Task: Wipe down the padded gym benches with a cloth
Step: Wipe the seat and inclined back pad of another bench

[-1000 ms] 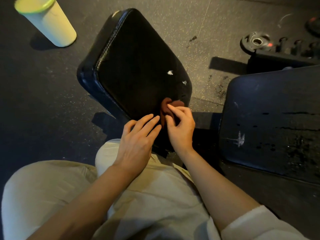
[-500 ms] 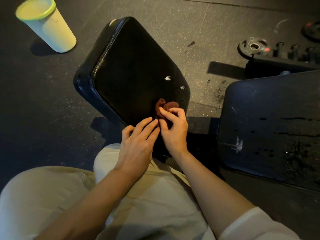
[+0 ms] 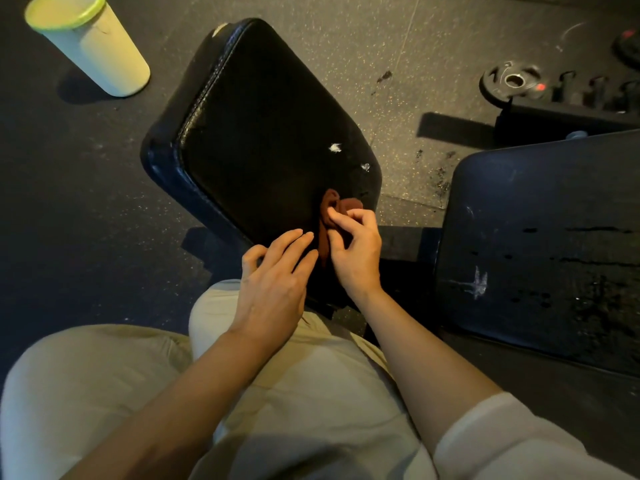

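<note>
- Two hands at the near, narrow end of the black bench pad [image 3: 263,133], close together, the cloth between them
- Right hand [image 3: 356,244] pinching the reddish-brown cloth [image 3: 329,220] with curled fingertips [image 3: 332,214], thumb side tucked into the bunched fabric
- Left hand [image 3: 273,282] flat and relaxed, fingers straight and spread slightly, tips lying on the pad just beside the cloth's lower tail, gripping nothing
- Cloth bunched rather than spread, long axis running roughly from the wrists away toward the pad's far end, upper fold curled into a loop just beyond the right fingertips
- Lying directly ahead of and under the right hand, so clearly the nearer and the working one; left only steadying alongside
- Pad stretching away up and to the left from the cloth, long axis tilted that way, nearly all of its surface beyond the hands and probably unwiped
- Likely next: push the cloth forward along that axis, away from the body, with two small white flecks [image 3: 335,147] just up and right of the cloth as a first target
- Farther out, a second dark pad [image 3: 540,244] well to the right, streaked and marked, plus a pale cup with a green rim [image 3: 93,46] standing on the floor to the far left, and a weight plate [image 3: 512,81] at upper right
</note>
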Available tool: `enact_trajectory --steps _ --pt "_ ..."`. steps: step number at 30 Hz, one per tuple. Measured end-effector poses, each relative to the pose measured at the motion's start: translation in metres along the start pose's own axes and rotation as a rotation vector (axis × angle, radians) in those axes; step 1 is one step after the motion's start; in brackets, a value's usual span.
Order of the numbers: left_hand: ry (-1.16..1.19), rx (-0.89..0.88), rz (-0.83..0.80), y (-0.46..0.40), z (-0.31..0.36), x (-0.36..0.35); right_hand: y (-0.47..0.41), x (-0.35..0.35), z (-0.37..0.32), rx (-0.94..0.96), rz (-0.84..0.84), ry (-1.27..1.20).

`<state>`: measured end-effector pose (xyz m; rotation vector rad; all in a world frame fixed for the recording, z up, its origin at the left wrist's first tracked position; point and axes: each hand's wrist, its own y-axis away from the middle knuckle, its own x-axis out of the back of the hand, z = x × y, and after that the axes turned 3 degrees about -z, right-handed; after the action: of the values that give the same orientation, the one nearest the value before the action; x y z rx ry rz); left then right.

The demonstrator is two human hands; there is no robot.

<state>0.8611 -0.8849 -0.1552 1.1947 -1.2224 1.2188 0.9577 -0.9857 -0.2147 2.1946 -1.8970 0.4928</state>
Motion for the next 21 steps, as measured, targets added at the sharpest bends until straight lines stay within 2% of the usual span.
enact_trajectory --steps 2,6,8,11,13,15,18,19,21 --pt "0.003 0.002 -0.005 0.000 0.000 0.000 -0.006 0.003 0.015 -0.094 0.000 0.029" --pt "0.003 0.007 -0.024 0.000 0.000 0.000 -0.021 0.007 0.029 -0.435 0.039 0.046" --pt "0.009 -0.002 -0.025 0.001 0.000 -0.001 -0.021 0.003 0.015 -0.368 0.061 0.051" --pt "-0.002 -0.022 -0.022 0.001 -0.001 -0.001 -0.008 -0.004 -0.007 -0.069 0.041 -0.016" --pt "-0.024 -0.049 -0.038 0.000 -0.001 -0.002 -0.007 -0.003 -0.001 -0.010 0.024 -0.006" --pt "-0.041 -0.073 -0.055 -0.001 -0.002 -0.002 -0.015 0.001 0.022 -0.132 0.019 0.047" --pt "-0.035 -0.089 -0.084 0.000 -0.003 0.000 -0.031 0.005 0.048 -0.504 0.024 0.049" --pt "-0.032 -0.093 -0.087 0.001 -0.002 0.002 -0.035 0.004 0.048 -0.552 0.032 0.047" --pt "-0.042 -0.111 -0.087 -0.001 -0.004 0.005 -0.041 -0.001 0.029 -0.446 0.059 0.038"
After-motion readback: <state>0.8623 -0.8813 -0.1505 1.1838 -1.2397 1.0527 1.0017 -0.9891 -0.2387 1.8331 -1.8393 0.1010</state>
